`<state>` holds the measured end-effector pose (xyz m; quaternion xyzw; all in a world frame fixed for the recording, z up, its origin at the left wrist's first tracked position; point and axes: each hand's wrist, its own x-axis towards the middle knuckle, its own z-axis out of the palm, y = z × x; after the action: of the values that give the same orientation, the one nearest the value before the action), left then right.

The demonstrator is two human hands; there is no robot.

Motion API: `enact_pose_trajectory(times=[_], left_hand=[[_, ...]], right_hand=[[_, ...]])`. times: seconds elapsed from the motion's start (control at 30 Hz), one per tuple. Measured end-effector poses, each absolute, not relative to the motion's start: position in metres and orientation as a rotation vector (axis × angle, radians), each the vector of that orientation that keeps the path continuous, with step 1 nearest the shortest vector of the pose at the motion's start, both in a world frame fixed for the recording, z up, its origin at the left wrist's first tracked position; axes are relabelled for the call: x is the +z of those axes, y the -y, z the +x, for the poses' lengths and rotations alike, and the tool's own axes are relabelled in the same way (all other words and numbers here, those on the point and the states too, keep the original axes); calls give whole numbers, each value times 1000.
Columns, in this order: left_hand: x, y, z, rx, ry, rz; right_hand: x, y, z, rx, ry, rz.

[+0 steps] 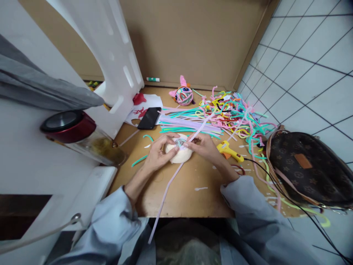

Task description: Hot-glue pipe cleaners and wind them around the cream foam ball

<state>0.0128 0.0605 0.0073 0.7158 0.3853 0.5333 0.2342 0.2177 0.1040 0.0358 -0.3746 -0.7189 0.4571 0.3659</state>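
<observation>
A cream-white rounded piece [181,157] with a grey-green patch on top sits low over the desk between my hands. My left hand [160,152] grips it from the left, thumb and fingertips at the patch's edge. On the other side, my right hand [204,148] pinches a lilac pipe cleaner [203,124] against the piece. One end of the lilac strand slants up to the right; a lilac length also hangs from beneath the piece toward the desk's front edge. Exactly how the strand passes around or under the piece is hidden by my fingers.
Lilac and green pipe cleaners [187,123] lie behind my hands, beside a tangled heap [234,114]. A yellow glue gun [231,151], brown bag [311,165], black phone [149,118], decorated ball [184,95] and glass bottle [102,147] surround the work spot.
</observation>
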Motion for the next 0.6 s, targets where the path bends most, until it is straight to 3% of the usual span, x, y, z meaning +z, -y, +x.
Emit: enact_pose_trajectory(times=[0.6], left_hand=[[10,-63,6,1406,-1040,2083]], right_hand=[[42,-104,217,1333,1716,-985]])
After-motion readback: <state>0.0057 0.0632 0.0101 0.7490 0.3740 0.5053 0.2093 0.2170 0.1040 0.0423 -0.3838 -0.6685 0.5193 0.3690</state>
